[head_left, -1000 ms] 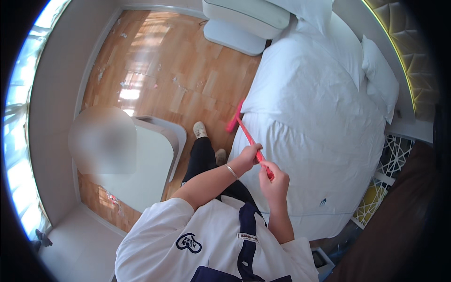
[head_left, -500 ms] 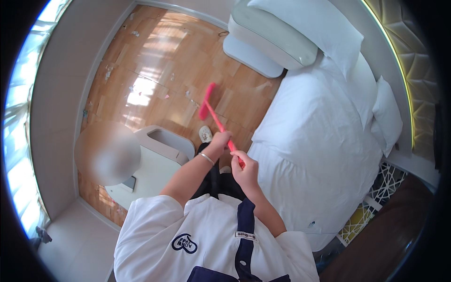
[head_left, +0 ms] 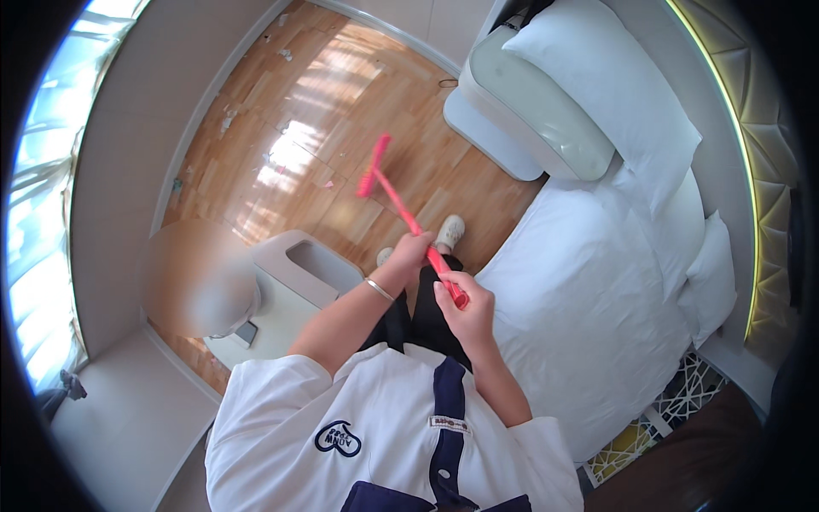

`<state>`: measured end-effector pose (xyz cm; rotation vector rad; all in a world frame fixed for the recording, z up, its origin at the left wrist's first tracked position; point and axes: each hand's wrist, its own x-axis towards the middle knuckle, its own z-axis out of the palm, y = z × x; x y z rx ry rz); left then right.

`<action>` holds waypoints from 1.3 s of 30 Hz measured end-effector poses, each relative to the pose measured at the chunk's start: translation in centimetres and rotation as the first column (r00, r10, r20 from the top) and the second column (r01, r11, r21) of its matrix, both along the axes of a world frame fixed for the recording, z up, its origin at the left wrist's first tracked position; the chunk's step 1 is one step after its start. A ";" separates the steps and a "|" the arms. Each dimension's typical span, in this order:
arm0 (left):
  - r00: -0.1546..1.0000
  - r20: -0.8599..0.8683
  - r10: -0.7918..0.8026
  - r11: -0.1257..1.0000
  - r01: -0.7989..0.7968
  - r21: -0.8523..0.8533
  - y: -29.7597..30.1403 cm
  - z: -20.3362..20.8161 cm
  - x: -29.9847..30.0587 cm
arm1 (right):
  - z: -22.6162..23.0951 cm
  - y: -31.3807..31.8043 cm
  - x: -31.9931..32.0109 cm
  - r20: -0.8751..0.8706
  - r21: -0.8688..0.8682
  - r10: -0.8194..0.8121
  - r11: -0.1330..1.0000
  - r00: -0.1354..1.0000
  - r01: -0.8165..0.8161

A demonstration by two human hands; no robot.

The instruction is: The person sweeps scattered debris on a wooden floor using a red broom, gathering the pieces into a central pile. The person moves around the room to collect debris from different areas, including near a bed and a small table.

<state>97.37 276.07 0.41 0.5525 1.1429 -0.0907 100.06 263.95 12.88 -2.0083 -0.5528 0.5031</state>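
A pink-red broom (head_left: 394, 198) slants away from me over the wooden floor (head_left: 281, 205). Its narrow head is raised a little or just at the boards; contact cannot be made out. My left hand (head_left: 415, 248), with a bracelet at the wrist, is closed round the middle of the handle. Lower down, near the handle's end, my right hand (head_left: 467, 305) grips it too. Small paper scraps (head_left: 228, 121) lie scattered on the floor, mostly along the left wall.
To the right stands a bed (head_left: 589, 299) with white bedding and pillows (head_left: 610, 94). A white bedside cabinet (head_left: 537, 111) is at the far right. On the left, a pale table (head_left: 281, 320) carries a phone (head_left: 246, 334) and a blurred round shape (head_left: 200, 277).
The broom head has lifted and swung slightly, its handle end coming back toward the right. My right foot has stepped forward, and the view has turned somewhat.
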 end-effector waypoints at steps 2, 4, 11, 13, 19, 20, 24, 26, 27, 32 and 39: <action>0.995 0.100 -0.031 0.990 0.044 -0.130 -1.6 -0.6 2.2 | 1.8 -0.3 2.6 0.234 -0.049 0.105 0.994 0.966 -0.096; 0.983 0.156 -0.092 0.975 0.121 -0.185 -2.3 2.7 6.0 | 3.0 -0.1 5.7 0.393 -0.032 0.133 0.991 0.910 -0.131; 0.945 0.318 -0.075 0.943 0.171 -0.286 -4.9 -0.2 16.5 | 3.5 0.9 16.8 0.440 -0.295 0.351 0.926 0.827 -0.236; 0.934 0.352 -0.066 0.968 0.146 -0.205 -5.4 -0.5 18.7 | 2.2 1.2 19.6 0.398 -0.322 0.395 0.905 0.828 -0.277; 0.981 0.098 -0.168 0.975 0.181 -0.133 -2.1 -9.7 20.8 | -0.5 3.6 23.0 0.364 -0.301 0.445 0.887 0.818 -0.349; 0.983 -0.068 -0.169 0.981 0.161 -0.109 -1.1 -10.3 20.9 | -0.8 4.5 23.1 0.366 -0.252 0.448 0.892 0.816 -0.377; 0.997 0.007 -0.073 0.997 0.073 -0.028 5.7 -5.3 20.2 | -1.2 9.6 24.0 0.366 -0.120 0.481 0.873 0.797 -0.473; 0.999 -0.023 0.041 0.994 -0.043 -0.102 8.7 -3.5 19.4 | -1.1 12.2 23.9 0.353 -0.090 0.515 0.849 0.781 -0.520; 0.996 -0.026 0.091 0.994 -0.092 -0.059 10.1 -2.8 19.2 | -1.0 13.5 23.9 0.350 -0.083 0.532 0.838 0.771 -0.540; 0.934 0.040 0.355 0.921 -0.342 -0.187 14.9 -1.3 19.7 | 1.6 19.3 24.5 0.326 -0.128 0.530 0.845 0.783 -0.519; 0.936 0.143 0.320 0.914 -0.266 -0.307 22.7 -2.4 22.8 | 3.0 29.5 25.3 0.239 -0.351 0.612 0.778 0.754 -0.521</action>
